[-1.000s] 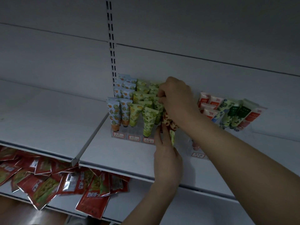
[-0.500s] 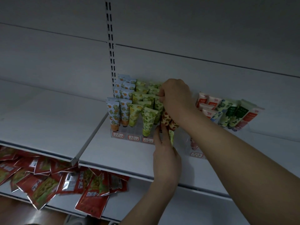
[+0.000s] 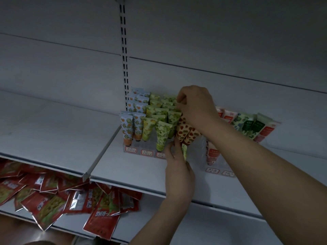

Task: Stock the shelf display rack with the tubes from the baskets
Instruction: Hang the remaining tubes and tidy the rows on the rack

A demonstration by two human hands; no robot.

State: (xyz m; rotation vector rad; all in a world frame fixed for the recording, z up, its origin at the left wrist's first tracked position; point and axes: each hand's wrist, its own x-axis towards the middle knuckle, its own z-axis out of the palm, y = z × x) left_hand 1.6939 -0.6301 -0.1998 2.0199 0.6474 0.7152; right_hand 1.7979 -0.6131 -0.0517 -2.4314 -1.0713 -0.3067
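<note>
Clear rack standing on the white shelf, just right of the slotted upright. Filled at its left with orange-print tubes, then yellow-green tubes toward its middle, all cap-down in stepped rows. Right hand above the rack's middle, knuckles up, fingers curled and pinching the top edges of strawberry tubes, which hang tilted just right of the green ones. Left hand at the rack's front edge, fingers raised, gripping a small green tube between thumb and fingers, fingertips touching the strawberry tubes' lower ends. Right of the rack, a second rack with red tubes and leaning dark green tubes. Below the rack's shelf, to the left, red snack packets heaped on a lower shelf.
</note>
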